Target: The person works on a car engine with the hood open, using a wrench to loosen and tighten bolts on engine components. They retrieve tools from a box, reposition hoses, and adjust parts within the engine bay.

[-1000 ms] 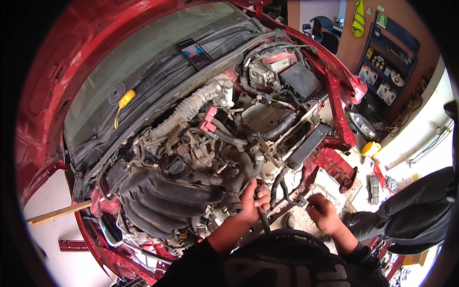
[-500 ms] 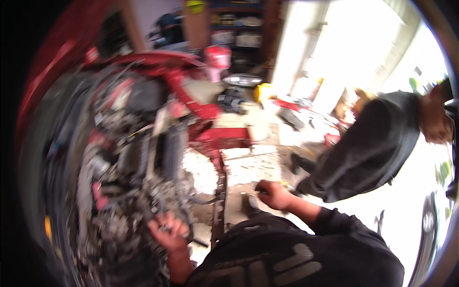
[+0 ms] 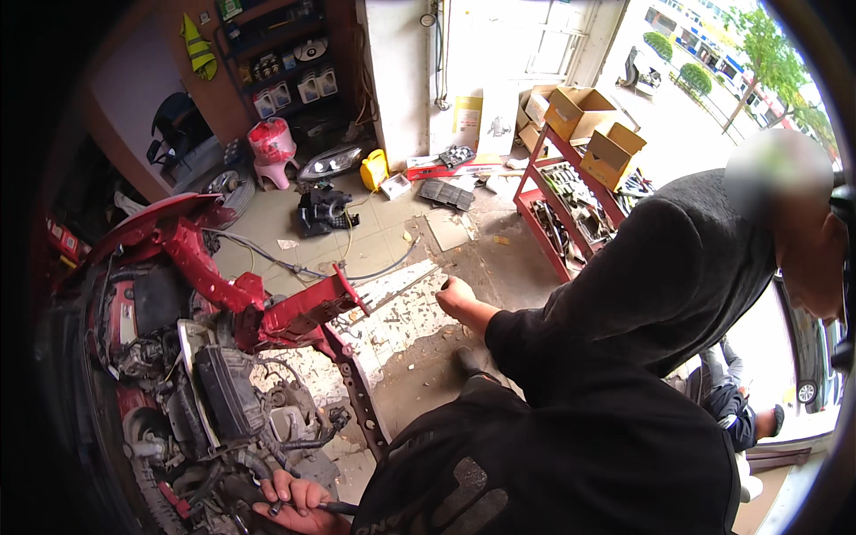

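Note:
My left hand is closed around a hand tool with a metal socket-like end and a black handle, over the near edge of the engine bay. The tool's exact kind is unclear. My right hand is curled into a fist in front of me, above the floor. Whatever it may hold is hidden by the fingers. Left of it, a red metal frame rail sticks out from the car's stripped front end, with a perforated dark strip running down from it towards me.
A person in a dark hoodie stands close on my right. Beyond is a red tool cart with open cardboard boxes. On the floor lie a headlight, a black plastic part, a yellow jug and a cable.
My view has swung right, showing the cart and the doorway. The left hand sits lower in view, still gripping the tool. My right hand stays closed, and the other person appears closer.

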`<state>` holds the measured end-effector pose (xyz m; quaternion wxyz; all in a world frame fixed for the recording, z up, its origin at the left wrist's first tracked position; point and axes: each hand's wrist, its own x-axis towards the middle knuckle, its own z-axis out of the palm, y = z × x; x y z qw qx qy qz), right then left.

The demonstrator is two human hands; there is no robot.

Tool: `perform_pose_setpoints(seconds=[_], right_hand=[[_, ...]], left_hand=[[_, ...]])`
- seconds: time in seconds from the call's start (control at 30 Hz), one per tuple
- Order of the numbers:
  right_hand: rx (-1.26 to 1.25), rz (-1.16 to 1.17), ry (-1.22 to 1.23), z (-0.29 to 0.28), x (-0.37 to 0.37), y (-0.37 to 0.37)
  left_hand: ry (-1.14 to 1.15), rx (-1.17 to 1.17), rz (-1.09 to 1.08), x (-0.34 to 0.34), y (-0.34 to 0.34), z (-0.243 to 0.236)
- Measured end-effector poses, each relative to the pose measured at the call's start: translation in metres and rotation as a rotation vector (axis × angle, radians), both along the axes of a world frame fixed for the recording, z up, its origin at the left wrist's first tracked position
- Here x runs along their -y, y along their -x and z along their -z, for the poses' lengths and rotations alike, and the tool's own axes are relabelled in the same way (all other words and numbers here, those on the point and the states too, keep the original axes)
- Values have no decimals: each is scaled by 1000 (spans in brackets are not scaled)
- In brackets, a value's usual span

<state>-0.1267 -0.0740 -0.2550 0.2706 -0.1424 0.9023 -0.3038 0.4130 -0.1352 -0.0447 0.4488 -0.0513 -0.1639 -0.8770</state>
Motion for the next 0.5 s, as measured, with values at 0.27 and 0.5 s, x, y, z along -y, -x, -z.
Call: perform_pose_setpoints(seconds=[0.27, 0.5], right_hand=[[-167, 13, -176, 40, -77, 197], [-205, 144, -413, 133, -220, 367]], left_hand=[[54, 273, -151, -9, 81, -52], [255, 802, 76, 24, 252, -82]])
